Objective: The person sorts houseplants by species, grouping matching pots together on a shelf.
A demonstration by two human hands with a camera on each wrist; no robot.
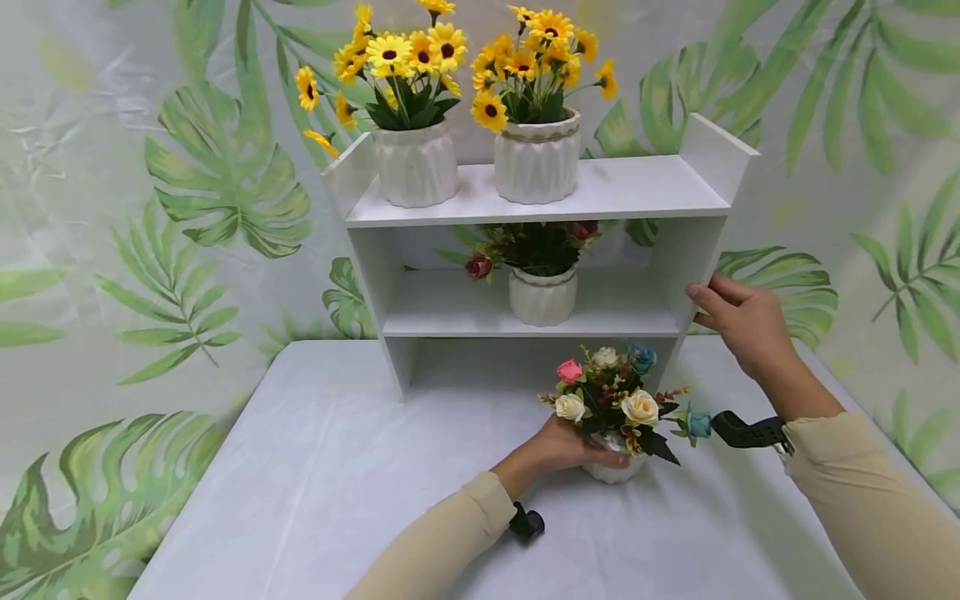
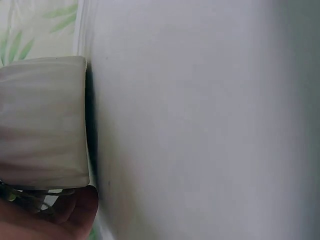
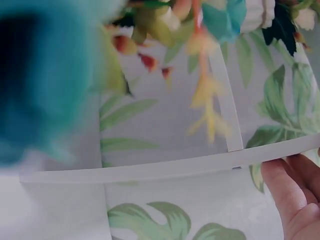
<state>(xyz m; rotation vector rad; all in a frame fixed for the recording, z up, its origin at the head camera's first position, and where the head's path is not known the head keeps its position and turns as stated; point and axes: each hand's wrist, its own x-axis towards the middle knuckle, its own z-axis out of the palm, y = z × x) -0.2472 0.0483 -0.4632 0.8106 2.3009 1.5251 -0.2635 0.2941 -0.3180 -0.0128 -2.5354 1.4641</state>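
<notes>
Low in front of the white shelf unit (image 1: 630, 187), a white ribbed flower pot (image 1: 611, 473) holds artificial roses (image 1: 641, 408) in cream, pink and blue. My left hand (image 1: 570, 444) grips this pot from the left. In the left wrist view the pot's side (image 2: 42, 120) shows tilted by the camera, with fingers (image 2: 82, 210) at its rim. My right hand (image 1: 750, 321) holds the right side panel's front edge at middle-shelf height. In the right wrist view its fingers (image 3: 285, 187) touch the panel's outer face, and blurred blue petals (image 3: 45, 85) hang close to the camera.
Two white pots (image 1: 416, 167) (image 1: 537, 162) of yellow sunflowers stand on the top shelf. A pot of dark red roses (image 1: 543, 296) stands on the middle shelf. A white cloth (image 1: 322, 467) covers the table, and a leaf-patterned curtain (image 1: 225, 167) hangs behind.
</notes>
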